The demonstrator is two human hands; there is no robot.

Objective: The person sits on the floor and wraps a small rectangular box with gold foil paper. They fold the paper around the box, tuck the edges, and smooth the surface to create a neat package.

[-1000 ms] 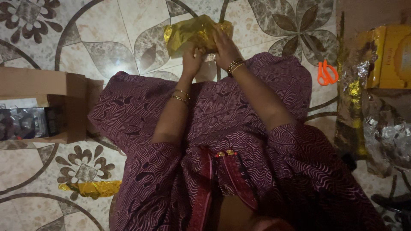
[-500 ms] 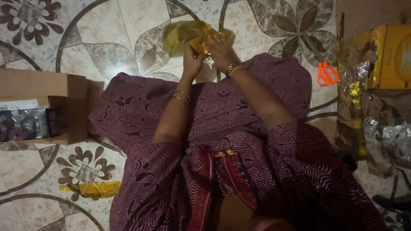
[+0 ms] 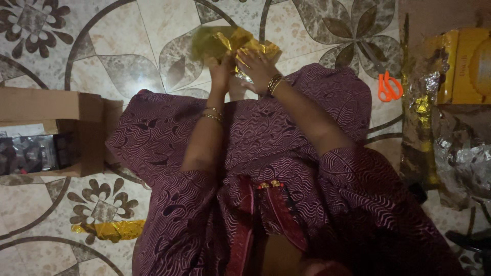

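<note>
In the head view, the person sits on a patterned tile floor (image 3: 117,51) with both arms stretched forward over a lap covered in maroon printed cloth (image 3: 266,153). Both hands meet on a crumpled sheet of gold foil wrap (image 3: 230,41), which sits at the top middle of the picture, just past the knees and above the floor.

The left hand (image 3: 221,69) is closed on the near left edge of the foil wrap, fingers curled in around it; thin bangles ring that wrist. The right hand (image 3: 258,65) lies on the right side of the wrap with its fingers (image 3: 246,55) spread and pressed onto the foil, gripping it rather than hanging loose (whether anything is wrapped inside cannot be told, as the sheet is bunched and partly blurred). Beaded bangles sit on the right wrist.

To the person's left, an open cardboard box (image 3: 51,107) stands on the floor, with dark shiny packets inside it. A second scrap of gold foil (image 3: 110,230) lies on the floor near the left knee, well apart from the hands.

To the right, orange-handled scissors (image 3: 389,87) lie on the tiles beside the knee. Farther right lie a pile of silver and gold wrapping sheets (image 3: 450,153) and a yellow box (image 3: 473,66) at the picture's edge.
</note>
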